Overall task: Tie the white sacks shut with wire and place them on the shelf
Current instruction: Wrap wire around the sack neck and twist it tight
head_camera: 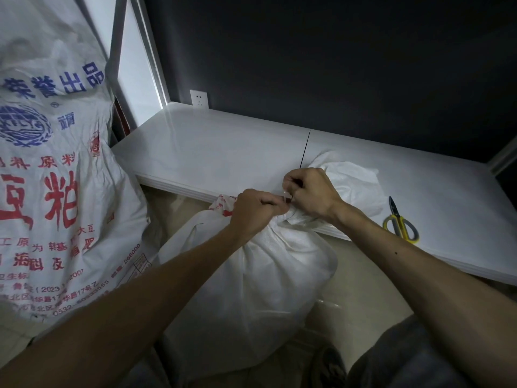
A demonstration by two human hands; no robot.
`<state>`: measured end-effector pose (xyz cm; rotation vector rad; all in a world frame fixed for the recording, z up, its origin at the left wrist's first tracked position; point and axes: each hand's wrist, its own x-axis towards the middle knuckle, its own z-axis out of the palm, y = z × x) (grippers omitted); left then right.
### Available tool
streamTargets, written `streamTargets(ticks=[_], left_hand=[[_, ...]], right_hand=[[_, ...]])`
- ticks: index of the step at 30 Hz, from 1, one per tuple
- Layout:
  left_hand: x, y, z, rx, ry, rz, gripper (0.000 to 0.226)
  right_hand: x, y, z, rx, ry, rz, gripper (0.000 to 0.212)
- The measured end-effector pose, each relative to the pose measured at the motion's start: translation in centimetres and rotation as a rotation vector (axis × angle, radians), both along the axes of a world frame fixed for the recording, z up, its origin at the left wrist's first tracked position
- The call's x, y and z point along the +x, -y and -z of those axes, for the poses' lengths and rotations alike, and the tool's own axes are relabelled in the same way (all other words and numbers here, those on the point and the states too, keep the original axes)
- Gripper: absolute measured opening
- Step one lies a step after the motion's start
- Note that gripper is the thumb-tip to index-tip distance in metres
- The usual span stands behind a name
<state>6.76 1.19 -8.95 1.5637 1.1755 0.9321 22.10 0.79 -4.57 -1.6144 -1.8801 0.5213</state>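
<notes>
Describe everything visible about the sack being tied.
The sack is white woven plastic by its look, full and rounded, standing on the floor against the shelf edge. Its neck is gathered; the left hand grips it, the right hand pinches thin dark wire there. The loose top flops onto the shelf; red print shows.

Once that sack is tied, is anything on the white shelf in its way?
Only the yellow-handled scissors, lying near the front edge of the shelf, to the right of the sack. The sack's loose top drapes over that edge. Nothing else visible blocks it.
</notes>
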Motion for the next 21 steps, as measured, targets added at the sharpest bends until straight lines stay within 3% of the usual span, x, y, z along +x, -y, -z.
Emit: streamTargets(ticks=[7, 14, 21], left_hand=[[-0.2, 0.2, 0.1, 0.099, -0.097, -0.032, 0.014], [-0.1, -0.2, 0.1, 0.148, -0.104, -0.042, 0.01], [0.2, 0.4, 1.4, 0.213, -0.105, 0.005, 0.01]], right_hand=[[-0.2, -0.2, -0.2, 0.023, -0.039, 0.035, 0.037], [-0.1, 0.5, -0.3, 0.048, -0.061, 0.027, 0.025], [0.5, 0.7, 0.5, -0.065, -0.086, 0.029, 0.019]])
